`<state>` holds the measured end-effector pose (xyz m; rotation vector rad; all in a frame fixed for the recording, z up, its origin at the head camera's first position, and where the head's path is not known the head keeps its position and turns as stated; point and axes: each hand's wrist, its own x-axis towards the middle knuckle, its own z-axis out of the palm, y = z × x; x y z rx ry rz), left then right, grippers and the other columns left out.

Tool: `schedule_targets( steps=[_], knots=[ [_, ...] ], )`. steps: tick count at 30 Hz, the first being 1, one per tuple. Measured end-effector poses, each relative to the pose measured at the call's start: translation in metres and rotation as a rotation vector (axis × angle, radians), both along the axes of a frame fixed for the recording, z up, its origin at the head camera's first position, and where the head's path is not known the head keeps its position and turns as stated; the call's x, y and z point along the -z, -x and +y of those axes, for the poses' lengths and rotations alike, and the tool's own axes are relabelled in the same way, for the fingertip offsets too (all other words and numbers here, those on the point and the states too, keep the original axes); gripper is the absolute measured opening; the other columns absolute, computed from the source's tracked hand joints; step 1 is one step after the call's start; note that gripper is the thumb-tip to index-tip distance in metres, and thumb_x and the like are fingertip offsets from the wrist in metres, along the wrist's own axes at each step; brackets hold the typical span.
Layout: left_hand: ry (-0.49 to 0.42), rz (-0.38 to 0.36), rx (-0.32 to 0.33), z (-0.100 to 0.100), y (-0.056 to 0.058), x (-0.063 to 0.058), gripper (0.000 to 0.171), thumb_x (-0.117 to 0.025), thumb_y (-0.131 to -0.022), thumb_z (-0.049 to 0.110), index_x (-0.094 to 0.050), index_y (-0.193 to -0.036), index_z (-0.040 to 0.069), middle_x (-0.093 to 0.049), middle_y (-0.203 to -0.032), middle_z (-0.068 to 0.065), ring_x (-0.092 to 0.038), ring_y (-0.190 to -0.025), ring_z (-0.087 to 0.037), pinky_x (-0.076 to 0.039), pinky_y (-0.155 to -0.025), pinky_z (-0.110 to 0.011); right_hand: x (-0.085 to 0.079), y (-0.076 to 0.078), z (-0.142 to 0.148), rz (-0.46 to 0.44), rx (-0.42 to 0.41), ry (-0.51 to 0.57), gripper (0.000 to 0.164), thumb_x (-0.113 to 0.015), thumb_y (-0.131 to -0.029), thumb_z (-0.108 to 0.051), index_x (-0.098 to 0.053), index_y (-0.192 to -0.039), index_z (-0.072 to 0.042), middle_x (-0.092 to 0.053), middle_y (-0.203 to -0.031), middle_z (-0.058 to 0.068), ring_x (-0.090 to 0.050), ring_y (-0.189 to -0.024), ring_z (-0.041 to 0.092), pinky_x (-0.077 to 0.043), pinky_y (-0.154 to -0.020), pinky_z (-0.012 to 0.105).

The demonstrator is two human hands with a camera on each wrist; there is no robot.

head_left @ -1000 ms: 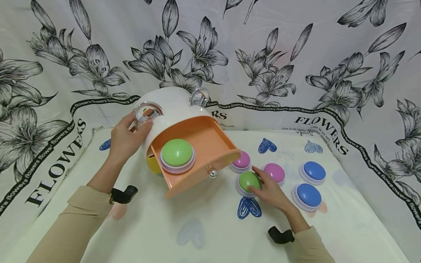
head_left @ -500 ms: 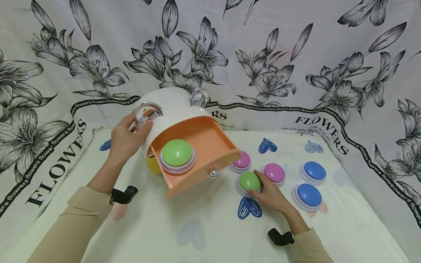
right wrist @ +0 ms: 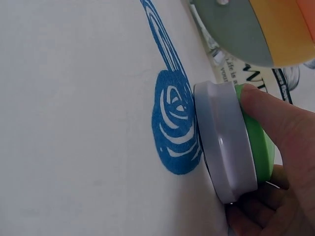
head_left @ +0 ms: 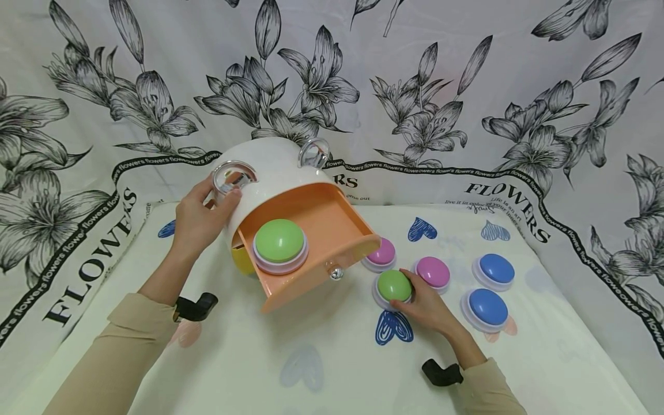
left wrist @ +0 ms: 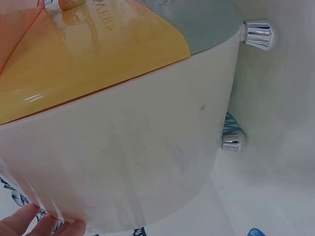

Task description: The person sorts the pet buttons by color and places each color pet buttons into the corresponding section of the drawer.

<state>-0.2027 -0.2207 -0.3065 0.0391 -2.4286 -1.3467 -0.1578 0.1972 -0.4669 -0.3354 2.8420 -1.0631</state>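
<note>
My left hand (head_left: 199, 222) grips the upper left of a white rounded drawer box (head_left: 275, 158), by its clear ring-shaped ear (head_left: 233, 174). The box's orange drawer (head_left: 324, 222) is pulled out. Inside it, on the left, lies a green domed push button (head_left: 280, 240) with a white base. On the table, my right hand (head_left: 425, 302) holds another green push button (head_left: 393, 285) between thumb and fingers. In the right wrist view, the thumb presses the green dome's edge, and the white base (right wrist: 224, 142) rests on the cloth or very near it.
Two pink buttons (head_left: 433, 272) lie just behind the right hand, one partly hidden by the drawer front. Two blue buttons (head_left: 488, 306) sit farther right. Below the orange drawer, the box has a yellow drawer (left wrist: 98, 59) and a grey-green one (left wrist: 206, 24). A flowered cloth hangs behind.
My right hand's fingers have shifted slightly around the green button on the table. The left hand, the box and the other buttons look unmoved.
</note>
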Motion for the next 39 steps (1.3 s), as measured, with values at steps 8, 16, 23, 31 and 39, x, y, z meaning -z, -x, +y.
schedule_targets(
  steps=[8,16,23,31,39],
  knots=[
    [-0.007,-0.016,-0.001,0.001,0.0,0.0,0.062,-0.057,-0.086,0.047,-0.046,-0.136,0.013,-0.04,-0.142,-0.009,-0.032,-0.134,-0.023,-0.034,-0.104,-0.048,-0.002,-0.001,0.0,-0.001,0.025,0.009,0.076,-0.075,-0.075,-0.035,-0.041,-0.136,-0.005,-0.051,-0.13,0.015,-0.05,-0.119,0.031,-0.04,-0.1,0.047],
    [-0.008,-0.021,-0.002,0.002,-0.001,0.0,0.062,-0.057,-0.086,0.047,-0.046,-0.137,0.013,-0.04,-0.142,-0.008,-0.032,-0.134,-0.023,-0.035,-0.104,-0.047,-0.008,-0.003,0.0,-0.024,0.056,0.024,0.08,-0.074,-0.076,-0.036,-0.036,-0.139,-0.005,-0.046,-0.136,0.017,-0.044,-0.124,0.034,-0.039,-0.101,0.047],
    [-0.007,-0.025,-0.008,0.0,-0.001,0.0,0.062,-0.057,-0.085,0.047,-0.047,-0.136,0.013,-0.041,-0.142,-0.009,-0.032,-0.134,-0.023,-0.035,-0.104,-0.047,-0.019,-0.002,0.002,0.026,0.06,0.032,0.081,-0.074,-0.076,-0.038,-0.037,-0.139,-0.004,-0.047,-0.134,0.017,-0.048,-0.12,0.033,-0.043,-0.098,0.046],
    [0.003,-0.022,-0.013,0.0,-0.002,-0.001,0.063,-0.057,-0.086,0.047,-0.046,-0.137,0.012,-0.041,-0.142,-0.009,-0.033,-0.134,-0.024,-0.035,-0.105,-0.047,-0.034,0.003,0.004,0.063,0.052,0.053,0.079,-0.073,-0.077,-0.038,-0.037,-0.139,-0.004,-0.049,-0.13,0.018,-0.052,-0.113,0.033,-0.046,-0.094,0.045],
    [0.009,-0.023,-0.014,0.001,-0.001,-0.001,0.062,-0.057,-0.086,0.047,-0.046,-0.137,0.012,-0.041,-0.142,-0.009,-0.033,-0.134,-0.024,-0.035,-0.104,-0.048,-0.052,0.015,0.009,0.09,0.072,0.061,0.078,-0.073,-0.078,-0.033,-0.035,-0.139,-0.003,-0.047,-0.133,0.019,-0.052,-0.111,0.033,-0.048,-0.092,0.045]
  ],
)
